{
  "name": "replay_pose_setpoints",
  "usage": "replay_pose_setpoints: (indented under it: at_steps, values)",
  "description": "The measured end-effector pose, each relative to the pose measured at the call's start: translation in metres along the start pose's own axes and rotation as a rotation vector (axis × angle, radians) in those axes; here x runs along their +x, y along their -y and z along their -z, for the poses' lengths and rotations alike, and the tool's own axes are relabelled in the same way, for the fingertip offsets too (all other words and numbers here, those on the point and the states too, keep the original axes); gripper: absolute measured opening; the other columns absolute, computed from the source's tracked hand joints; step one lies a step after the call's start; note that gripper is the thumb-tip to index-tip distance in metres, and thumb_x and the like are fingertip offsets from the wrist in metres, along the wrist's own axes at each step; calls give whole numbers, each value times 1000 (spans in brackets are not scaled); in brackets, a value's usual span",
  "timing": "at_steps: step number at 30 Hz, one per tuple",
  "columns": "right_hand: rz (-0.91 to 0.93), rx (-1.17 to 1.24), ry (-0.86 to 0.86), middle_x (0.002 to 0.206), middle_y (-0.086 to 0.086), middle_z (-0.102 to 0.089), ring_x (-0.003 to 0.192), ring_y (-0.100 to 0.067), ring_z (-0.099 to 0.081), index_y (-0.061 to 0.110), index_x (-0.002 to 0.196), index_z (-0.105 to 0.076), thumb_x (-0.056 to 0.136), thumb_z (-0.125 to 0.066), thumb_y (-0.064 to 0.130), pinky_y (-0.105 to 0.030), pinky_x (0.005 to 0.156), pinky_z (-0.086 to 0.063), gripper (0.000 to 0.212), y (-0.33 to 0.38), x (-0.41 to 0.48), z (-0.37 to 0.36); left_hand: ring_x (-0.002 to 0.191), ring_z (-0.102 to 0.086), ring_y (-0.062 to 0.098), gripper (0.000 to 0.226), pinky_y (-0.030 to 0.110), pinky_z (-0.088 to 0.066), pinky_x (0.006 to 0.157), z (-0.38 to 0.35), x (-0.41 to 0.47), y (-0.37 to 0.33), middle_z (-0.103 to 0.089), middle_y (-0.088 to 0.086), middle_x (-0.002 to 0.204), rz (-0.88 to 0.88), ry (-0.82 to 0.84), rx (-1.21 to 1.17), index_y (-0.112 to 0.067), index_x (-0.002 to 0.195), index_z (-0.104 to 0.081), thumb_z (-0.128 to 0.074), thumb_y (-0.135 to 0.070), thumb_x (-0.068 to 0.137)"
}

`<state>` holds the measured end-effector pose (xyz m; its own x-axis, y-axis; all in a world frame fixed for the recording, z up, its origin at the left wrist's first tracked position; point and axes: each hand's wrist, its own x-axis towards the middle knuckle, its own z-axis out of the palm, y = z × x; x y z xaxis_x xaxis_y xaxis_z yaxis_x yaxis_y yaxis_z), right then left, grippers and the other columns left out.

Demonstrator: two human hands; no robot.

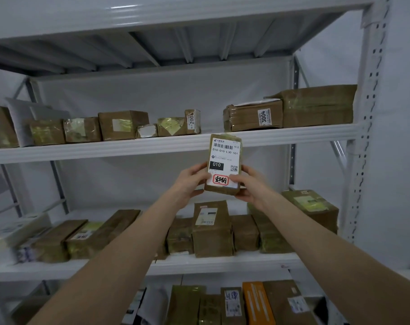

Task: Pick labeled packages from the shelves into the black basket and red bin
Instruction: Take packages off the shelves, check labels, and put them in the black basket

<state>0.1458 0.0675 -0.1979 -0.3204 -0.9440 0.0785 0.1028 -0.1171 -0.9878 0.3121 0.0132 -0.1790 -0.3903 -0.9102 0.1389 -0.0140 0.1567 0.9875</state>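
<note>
Your left hand (190, 181) and right hand (251, 186) clamp the labeled package (224, 158) between them, one on each lower side, thumbs on the label face. The package stands upright, long axis vertical, its top just in front of the shelf board (105, 148), its bottom below that board. Both hands are equally near it. I judge you must bring it down, away from the board. On the board rests the box marked 3004 (253, 118).

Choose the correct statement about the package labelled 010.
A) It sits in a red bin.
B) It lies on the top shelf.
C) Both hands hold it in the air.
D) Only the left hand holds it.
C: the left hand and right hand each grip the package.
</note>
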Motion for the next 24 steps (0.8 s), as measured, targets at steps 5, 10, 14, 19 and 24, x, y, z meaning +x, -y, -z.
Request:
replay_pose_setpoints:
  at_steps: [5, 10, 14, 19, 24]
  values:
    - [3, -11, -29, 96, 3, -68, 77, -12, -69, 23, 140, -43, 87, -64, 5, -22, 49, -53, 59, -14, -1, -10, 100, -66, 16, 49, 32, -56, 81, 10, -4, 14, -71, -1, 107, -36, -9, 70, -21, 133, -54, -62, -5, 88]
    - [10, -54, -7, 119, -6, -67, 78, -10, -69, 21, 142, -41, 92, -57, 5, -20, 52, -54, 55, -28, -6, -21, 92, -69, 14, 52, 27, -58, 67, 20, -16, 29, -70, -10, 99, -15, -49, 5, -20, 133, -53, -62, -1, 86]
    - [48, -118, -44, 106, -4, -67, 79, -12, -68, 24, 138, -42, 90, -61, 6, -21, 51, -52, 55, -41, -14, -30, 96, -68, 16, 55, 26, -58, 65, 25, -32, 45, -69, -7, 108, -7, -77, -12, -21, 135, -51, -65, -3, 85]
    - [30, -143, -11, 110, -8, -65, 81, -14, -67, 21, 130, -47, 87, -64, 2, -25, 56, -53, 51, -64, -22, -43, 90, -71, 17, 59, 27, -58, 65, 37, -54, 67, -68, -3, 111, 13, -101, -48, -18, 138, -48, -60, 5, 85]
    - [8, -210, 60, 123, -9, -61, 103, -22, -62, 18, 136, -46, 83, -62, -6, -30, 71, -55, 61, -87, -31, -69, 92, -70, 22, 61, 34, -60, 72, 60, -77, 86, -69, 1, 113, 65, -163, -35, -21, 138, -48, -54, 11, 86]
